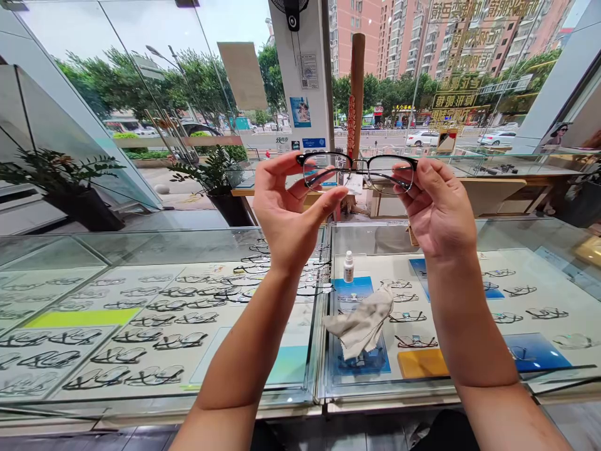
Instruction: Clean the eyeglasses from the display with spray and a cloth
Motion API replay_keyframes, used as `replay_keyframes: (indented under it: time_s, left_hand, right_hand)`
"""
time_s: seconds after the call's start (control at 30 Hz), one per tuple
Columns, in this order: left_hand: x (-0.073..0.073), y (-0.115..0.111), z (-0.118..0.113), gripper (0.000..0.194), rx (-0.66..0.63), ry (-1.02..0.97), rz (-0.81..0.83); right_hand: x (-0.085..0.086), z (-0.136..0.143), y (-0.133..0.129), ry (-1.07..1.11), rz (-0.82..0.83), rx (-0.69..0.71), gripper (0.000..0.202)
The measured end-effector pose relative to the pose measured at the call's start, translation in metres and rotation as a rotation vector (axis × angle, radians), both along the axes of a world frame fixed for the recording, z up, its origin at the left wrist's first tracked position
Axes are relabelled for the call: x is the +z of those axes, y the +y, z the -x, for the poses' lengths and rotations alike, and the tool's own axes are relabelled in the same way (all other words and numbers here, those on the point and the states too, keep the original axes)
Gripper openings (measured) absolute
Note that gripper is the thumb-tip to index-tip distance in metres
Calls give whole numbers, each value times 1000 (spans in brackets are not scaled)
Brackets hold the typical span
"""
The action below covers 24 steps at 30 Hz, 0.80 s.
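A pair of eyeglasses [359, 164] with dark upper rims and clear lenses is held up in front of me, above the glass display counter. My left hand [291, 207] grips its left end near the hinge, thumb pointing right below the lens. On the other end, my right hand [439, 203] pinches the frame at the hinge between thumb and fingers. A small white tag [353, 183] shows behind the bridge. Below, a crumpled grey cleaning cloth [364, 322] lies on the counter top, apart from both hands. A small white bottle [348, 267] stands upright behind the cloth.
The glass display counter [322, 394] spans the view, with rows of eyeglasses [181, 340] inside. Several more frames [277, 269] are at its middle. Potted plants [225, 181] stand beyond, by the shop windows. A wooden post [357, 94] rises behind the raised eyeglasses.
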State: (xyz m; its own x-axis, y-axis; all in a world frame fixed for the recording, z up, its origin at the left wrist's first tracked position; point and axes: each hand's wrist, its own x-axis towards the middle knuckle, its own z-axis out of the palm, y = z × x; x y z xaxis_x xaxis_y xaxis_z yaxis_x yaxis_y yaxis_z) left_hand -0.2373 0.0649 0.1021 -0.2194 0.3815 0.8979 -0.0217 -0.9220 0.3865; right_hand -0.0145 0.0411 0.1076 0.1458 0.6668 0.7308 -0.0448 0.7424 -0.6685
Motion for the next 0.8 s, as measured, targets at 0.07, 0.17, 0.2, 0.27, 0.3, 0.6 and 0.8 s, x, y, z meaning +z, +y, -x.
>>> replay_keyframes:
  time_s: [0.07, 0.17, 0.2, 0.27, 0.3, 0.6, 0.8]
  left_hand:
    - [0, -2, -2, 84, -41, -8, 43]
    - [1, -5, -4, 90, -69, -36, 99]
    - [1, -6, -5, 91, -71, -50, 111]
    - [1, -9, -6, 93, -81, -66, 139]
    - [1, -11, -6, 94, -92, -66, 161]
    - [3, -10, -5, 70, -319, -151, 364]
    - [5, -4, -6, 51, -678, -131, 646]
  right_hand:
    - [-1, 0, 1, -22, -3, -10, 38]
    - [-2, -1, 3, -40, -18, -8, 39]
    - [-2, -2, 3, -41, -23, -7, 39]
    - [-3, -2, 4, -46, -26, -11, 39]
    - [-3, -2, 4, -52, -23, -15, 39]
    - [3, 8, -5, -16, -77, 47, 45]
    - [2, 28, -15, -136, -196, -12, 28]
